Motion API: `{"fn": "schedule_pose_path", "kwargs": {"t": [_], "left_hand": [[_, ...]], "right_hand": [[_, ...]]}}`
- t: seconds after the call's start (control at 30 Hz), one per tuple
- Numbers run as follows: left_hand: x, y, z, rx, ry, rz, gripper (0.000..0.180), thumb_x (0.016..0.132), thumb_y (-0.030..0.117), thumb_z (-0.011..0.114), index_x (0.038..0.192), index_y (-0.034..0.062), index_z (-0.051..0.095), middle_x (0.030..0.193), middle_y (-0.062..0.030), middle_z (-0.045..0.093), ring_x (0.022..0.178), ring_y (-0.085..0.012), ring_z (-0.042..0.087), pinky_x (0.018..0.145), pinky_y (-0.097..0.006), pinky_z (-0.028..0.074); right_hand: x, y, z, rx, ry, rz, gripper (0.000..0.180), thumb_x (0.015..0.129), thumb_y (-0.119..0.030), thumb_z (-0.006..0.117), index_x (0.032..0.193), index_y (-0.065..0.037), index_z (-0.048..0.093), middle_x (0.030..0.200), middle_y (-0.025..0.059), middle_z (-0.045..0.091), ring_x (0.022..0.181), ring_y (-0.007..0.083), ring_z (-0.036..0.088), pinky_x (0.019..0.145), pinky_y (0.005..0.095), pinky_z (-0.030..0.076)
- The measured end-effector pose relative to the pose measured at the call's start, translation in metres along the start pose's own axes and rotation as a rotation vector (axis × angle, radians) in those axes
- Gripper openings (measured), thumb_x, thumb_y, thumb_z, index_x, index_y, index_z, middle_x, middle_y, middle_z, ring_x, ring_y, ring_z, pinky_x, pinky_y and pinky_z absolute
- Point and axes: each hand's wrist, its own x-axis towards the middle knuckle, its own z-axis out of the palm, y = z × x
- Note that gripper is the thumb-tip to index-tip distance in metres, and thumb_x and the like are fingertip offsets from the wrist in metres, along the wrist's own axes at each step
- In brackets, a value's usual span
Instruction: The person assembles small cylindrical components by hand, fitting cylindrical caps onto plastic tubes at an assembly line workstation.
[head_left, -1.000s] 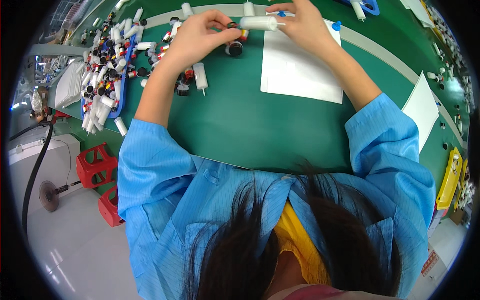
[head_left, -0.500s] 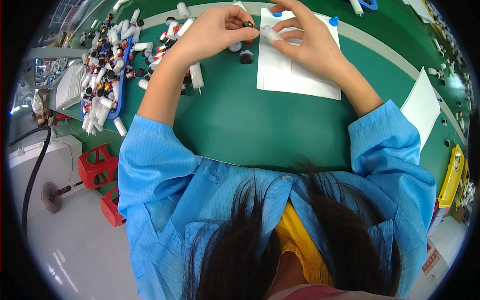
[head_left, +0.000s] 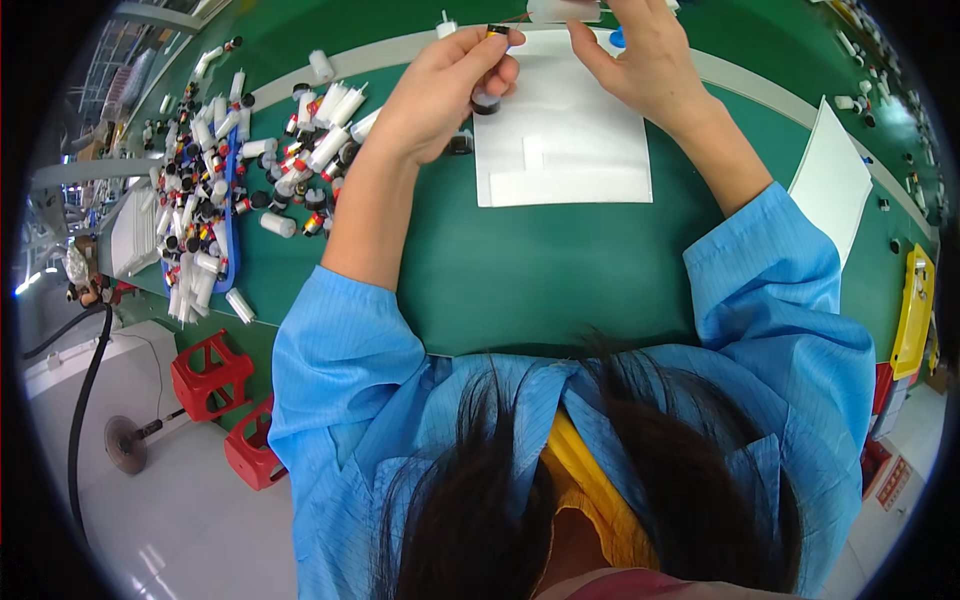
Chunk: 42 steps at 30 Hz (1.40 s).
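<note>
My left hand (head_left: 450,85) is closed on a small black-and-yellow cap (head_left: 497,32), pinched by thumb and fingers. A dark round cap (head_left: 485,102) shows just under its fingertips; whether the hand touches it I cannot tell. Beside it stands another black cap (head_left: 460,143). My right hand (head_left: 650,75) is at a translucent white cylinder (head_left: 560,10) at the upper edge, its thumb at the cylinder's underside. The frame cuts off the other fingers. A thin reddish wire runs between the cylinder and the cap. Beneath both hands lies a white sheet (head_left: 570,188).
To the left, a blue tray (head_left: 235,200) overflows with white cylinders and black caps, and more parts (head_left: 325,150) lie loose beside it. A blue pin (head_left: 617,38) sits by the right hand. Farther right are another white sheet (head_left: 830,190) and a yellow tray (head_left: 912,315).
Both hands have shifted up in the picture, the right one with the cylinder. The hands are somewhat farther apart, and the whole view has shifted slightly.
</note>
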Motion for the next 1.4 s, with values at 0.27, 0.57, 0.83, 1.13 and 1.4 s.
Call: {"fn": "schedule_pose_path", "kwargs": {"t": [0.27,0.57,0.83,1.13,1.4], "left_hand": [[-0.006,0.000,0.005,-0.612,-0.132,0.099,0.031,0.095,0.017,0.041,0.119,-0.0019,0.047,0.078,-0.0003,0.046,0.067,-0.0090,0.041,0.081,-0.032,0.042],[-0.004,-0.003,0.020,-0.459,-0.103,0.200,0.037,0.091,0.010,0.037,0.125,-0.0009,0.043,0.088,-0.0020,0.046,0.074,-0.0105,0.041,0.085,-0.033,0.040],[-0.003,-0.007,0.034,-0.488,-0.056,0.257,0.039,0.098,0.024,0.036,0.125,-0.0029,0.042,0.081,0.0005,0.044,0.072,-0.0096,0.040,0.081,-0.029,0.039],[-0.012,-0.003,0.030,-0.762,-0.283,0.081,0.044,0.100,0.036,0.025,0.113,0.0006,0.048,0.069,0.0023,0.038,0.059,-0.0088,0.036,0.083,-0.034,0.043],[-0.005,-0.007,0.015,0.206,0.268,0.256,0.054,0.099,0.043,0.028,0.108,0.0000,0.059,0.093,-0.0090,0.063,0.079,-0.0169,0.059,0.079,-0.030,0.046]], "right_hand": [[-0.008,0.009,0.008,1.291,0.295,1.022,0.043,0.083,-0.001,0.059,0.122,-0.005,0.041,0.099,0.0067,0.057,0.085,0.0146,0.058,0.074,0.0248,0.045],[-0.006,-0.030,0.040,1.594,0.397,1.057,0.035,0.083,-0.008,0.063,0.114,-0.003,0.046,0.086,0.0080,0.062,0.073,0.0142,0.060,0.067,0.0255,0.046],[-0.010,-0.031,0.038,1.387,0.338,1.110,0.036,0.084,-0.016,0.063,0.111,-0.003,0.043,0.078,0.0040,0.061,0.071,0.0110,0.056,0.069,0.0249,0.036],[-0.002,-0.035,0.023,1.252,0.194,1.175,0.060,0.082,-0.017,0.068,0.130,0.000,0.036,0.081,0.0053,0.062,0.078,0.0149,0.061,0.077,0.0265,0.045],[0.040,0.006,0.001,0.630,-0.275,0.713,0.050,0.076,-0.012,0.073,0.121,-0.003,0.052,0.079,0.0038,0.066,0.072,0.0074,0.058,0.067,0.0236,0.047]]}}
